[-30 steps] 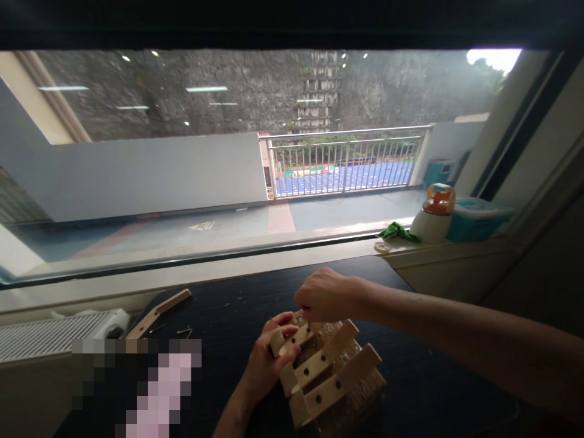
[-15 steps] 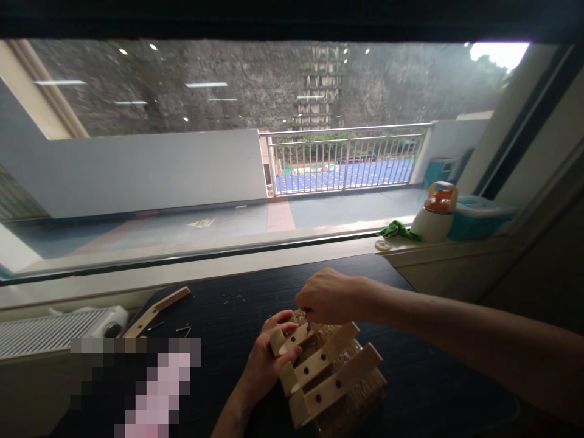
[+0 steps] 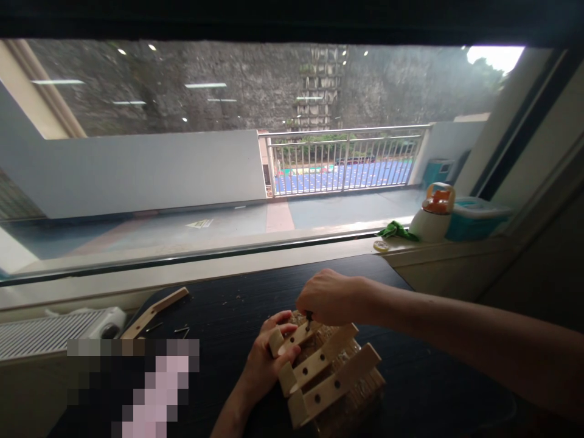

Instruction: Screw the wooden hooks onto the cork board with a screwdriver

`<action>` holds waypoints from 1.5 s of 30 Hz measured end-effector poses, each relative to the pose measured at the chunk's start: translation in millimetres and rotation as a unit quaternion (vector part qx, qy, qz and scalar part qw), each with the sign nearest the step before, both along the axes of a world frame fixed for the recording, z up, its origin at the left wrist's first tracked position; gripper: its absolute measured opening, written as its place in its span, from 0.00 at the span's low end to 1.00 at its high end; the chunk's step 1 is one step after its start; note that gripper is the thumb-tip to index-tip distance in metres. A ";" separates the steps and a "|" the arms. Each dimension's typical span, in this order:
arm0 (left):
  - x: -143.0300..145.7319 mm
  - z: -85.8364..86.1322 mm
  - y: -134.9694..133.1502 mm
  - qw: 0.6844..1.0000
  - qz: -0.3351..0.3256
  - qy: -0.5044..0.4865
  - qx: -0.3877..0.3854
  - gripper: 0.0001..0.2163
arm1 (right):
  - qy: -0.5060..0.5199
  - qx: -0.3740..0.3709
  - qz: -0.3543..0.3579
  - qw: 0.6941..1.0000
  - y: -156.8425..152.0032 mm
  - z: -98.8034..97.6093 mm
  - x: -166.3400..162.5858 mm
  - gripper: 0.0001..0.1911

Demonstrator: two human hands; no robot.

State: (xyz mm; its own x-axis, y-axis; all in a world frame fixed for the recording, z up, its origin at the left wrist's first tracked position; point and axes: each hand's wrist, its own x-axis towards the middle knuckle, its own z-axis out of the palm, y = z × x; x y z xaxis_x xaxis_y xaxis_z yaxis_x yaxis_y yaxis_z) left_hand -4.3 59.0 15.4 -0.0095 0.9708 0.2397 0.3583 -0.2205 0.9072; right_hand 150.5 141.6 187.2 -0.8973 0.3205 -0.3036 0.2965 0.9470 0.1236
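Note:
A wooden piece (image 3: pixel 354 395) with a rough, bumpy, glossy surface lies on the dark table. Across it sit several pale wooden bars, among them a front bar (image 3: pixel 344 380) and a middle bar (image 3: pixel 314 362), each with dark round holes or bolt heads. My left hand (image 3: pixel 270 351) wraps the far bar (image 3: pixel 286 342) at its left end, thumb on the near side, fingers behind. Above that bar's right end, my right hand (image 3: pixel 326 298) is closed around a small dark tool (image 3: pixel 309 319), whose tip points down at the bar. The tool's upper part is hidden in the fist.
An angled wooden bar (image 3: pixel 157 311) rests at the table's left, with small metal screws or pins (image 3: pixel 182 330) beside it. On the windowsill stand a white bottle with an orange top (image 3: pixel 433 213), a teal box (image 3: pixel 477 219) and a green cloth (image 3: pixel 396 231). A pixelated patch covers the lower left.
My right fist has turned slightly, and more of the dark tool shows below it. My left hand keeps its hold on the far bar. The view has shifted a little.

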 end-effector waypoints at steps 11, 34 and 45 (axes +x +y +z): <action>0.2 -3.5 1.5 1.000 0.000 0.000 0.002 0.11 | 0.024 -0.001 -0.074 0.997 2.7 -6.9 2.4 0.13; 4.4 7.1 -12.1 0.998 -0.048 0.045 0.006 0.18 | 0.294 -0.143 -0.145 0.934 -4.5 -36.6 50.2 0.07; 2.7 7.1 -10.5 0.995 -0.047 0.091 0.013 0.20 | 0.333 -0.144 -0.106 0.926 9.7 -47.8 43.6 0.06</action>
State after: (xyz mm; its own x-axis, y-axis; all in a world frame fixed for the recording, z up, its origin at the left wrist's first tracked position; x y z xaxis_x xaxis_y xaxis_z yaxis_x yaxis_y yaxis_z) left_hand -1.6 48.5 22.5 0.1269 0.9587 0.2546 0.4930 -0.2837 0.8225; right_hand 194.1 151.3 139.4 -0.8421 0.5029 0.1948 0.3989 0.8239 -0.4026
